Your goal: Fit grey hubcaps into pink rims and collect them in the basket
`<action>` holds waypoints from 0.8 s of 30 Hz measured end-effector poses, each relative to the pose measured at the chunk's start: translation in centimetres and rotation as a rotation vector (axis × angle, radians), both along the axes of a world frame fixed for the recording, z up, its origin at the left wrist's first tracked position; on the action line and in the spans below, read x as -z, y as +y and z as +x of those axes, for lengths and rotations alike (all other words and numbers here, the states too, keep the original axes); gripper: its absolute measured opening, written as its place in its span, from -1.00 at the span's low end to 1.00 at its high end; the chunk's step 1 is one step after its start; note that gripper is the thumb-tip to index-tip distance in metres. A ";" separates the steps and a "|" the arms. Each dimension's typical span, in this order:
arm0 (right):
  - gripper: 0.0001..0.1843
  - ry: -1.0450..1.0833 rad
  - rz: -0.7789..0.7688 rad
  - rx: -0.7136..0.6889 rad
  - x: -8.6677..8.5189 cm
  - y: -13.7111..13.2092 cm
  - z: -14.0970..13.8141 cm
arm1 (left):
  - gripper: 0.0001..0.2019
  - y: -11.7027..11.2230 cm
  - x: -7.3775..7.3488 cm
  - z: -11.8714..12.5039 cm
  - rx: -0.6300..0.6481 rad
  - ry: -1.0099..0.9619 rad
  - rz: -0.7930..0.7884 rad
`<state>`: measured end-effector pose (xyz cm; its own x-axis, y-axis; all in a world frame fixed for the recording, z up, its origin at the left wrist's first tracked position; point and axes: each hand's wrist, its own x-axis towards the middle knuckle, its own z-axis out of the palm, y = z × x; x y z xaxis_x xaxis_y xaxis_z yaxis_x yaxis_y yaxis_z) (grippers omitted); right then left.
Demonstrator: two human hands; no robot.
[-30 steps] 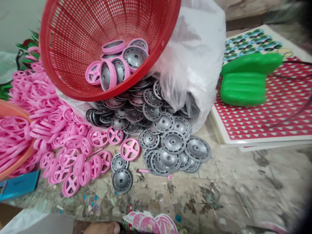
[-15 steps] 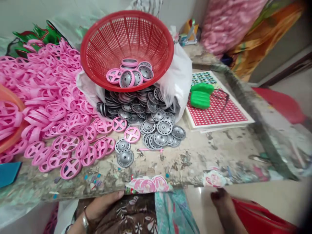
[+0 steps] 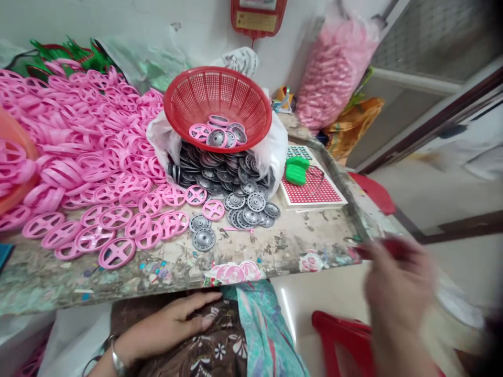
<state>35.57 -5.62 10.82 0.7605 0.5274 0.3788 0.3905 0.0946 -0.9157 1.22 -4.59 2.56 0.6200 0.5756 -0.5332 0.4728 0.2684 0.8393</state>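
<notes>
Right hand (image 3: 396, 293), blurred, grip unclear, now raised beside stained tabletop (image 3: 298, 243) edge; left hand (image 3: 173, 324) flat, spread on lap; open floor right.

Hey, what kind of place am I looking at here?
Probably a small home workshop for assembling toy wheels: heaps of pink wheel rims, grey hubcaps spilling from a bag, and a red basket holding joined wheels.

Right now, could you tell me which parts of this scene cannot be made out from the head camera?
- Right hand: motion-blurred; whether it holds anything cannot be told.
- Grey discs inside the white bag: those further in are hidden by the red basket resting on top.
- Orange bowl: cut off by the left edge.
- Sticker sheet: print too small to read; the green object covers part.
- Left hand: rests flat on the lap, empty.
</notes>
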 end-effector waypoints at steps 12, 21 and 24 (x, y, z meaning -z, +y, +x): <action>-0.67 0.928 -0.131 -0.992 4.1 5.4 -18.8 | -0.74 0.7 -2.5 3.9 -0.876 -0.557 0.038; -0.72 0.936 -0.295 -1.052 4.9 4.8 -18.8 | -0.88 0.7 -0.7 2.9 -1.055 -0.558 0.138; -0.71 0.737 -0.390 -1.094 5.3 4.9 -18.0 | -0.88 1.0 -0.7 2.0 -1.168 -0.587 0.186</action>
